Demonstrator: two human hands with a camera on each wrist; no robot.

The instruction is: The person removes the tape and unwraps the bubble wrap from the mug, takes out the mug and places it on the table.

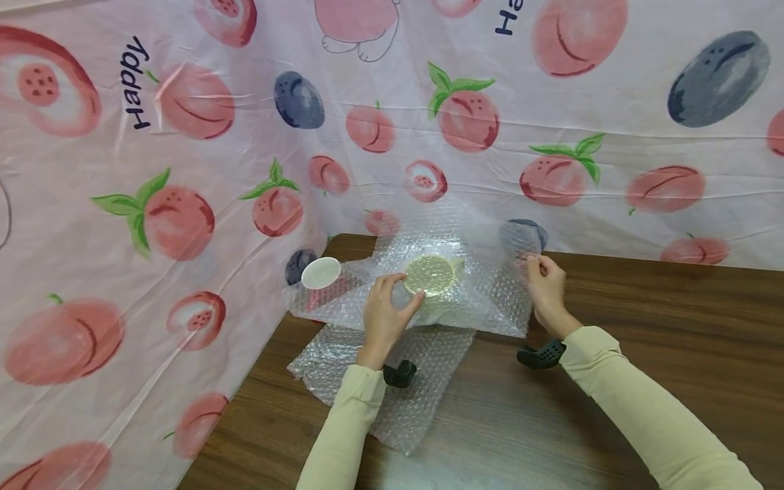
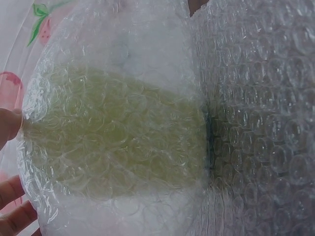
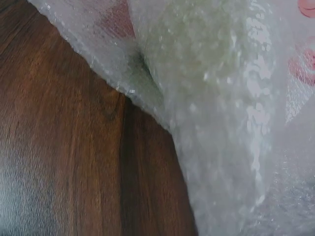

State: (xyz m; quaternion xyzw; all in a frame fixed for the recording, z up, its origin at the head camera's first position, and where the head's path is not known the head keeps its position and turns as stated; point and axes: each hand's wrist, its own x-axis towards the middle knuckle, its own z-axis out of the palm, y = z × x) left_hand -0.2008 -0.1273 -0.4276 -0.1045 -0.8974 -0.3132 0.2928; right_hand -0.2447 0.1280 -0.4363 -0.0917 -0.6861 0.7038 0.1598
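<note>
A pale yellow-green mug (image 1: 431, 275) stands under a sheet of bubble wrap (image 1: 490, 299), its round rim showing through the bubbles. My left hand (image 1: 386, 313) holds the mug near the rim through the wrap, thumb and fingers spread along the near left side. In the left wrist view, the mug's side (image 2: 118, 137) looks blurred behind the plastic, and fingertips (image 2: 15, 211) touch the wrap at the left. Farther right, my right hand (image 1: 548, 289) pinches the sheet's right edge between thumb and fingers. The right wrist view shows draped wrap (image 3: 211, 123) but not the hand.
A white-rimmed cup with a pink side (image 1: 321, 273) stands at the left, partly behind the wrap. More bubble wrap (image 1: 422, 388) lies on the brown wooden table (image 1: 643, 327) toward me. A fruit-print cloth (image 1: 392, 88) hangs behind and along the left.
</note>
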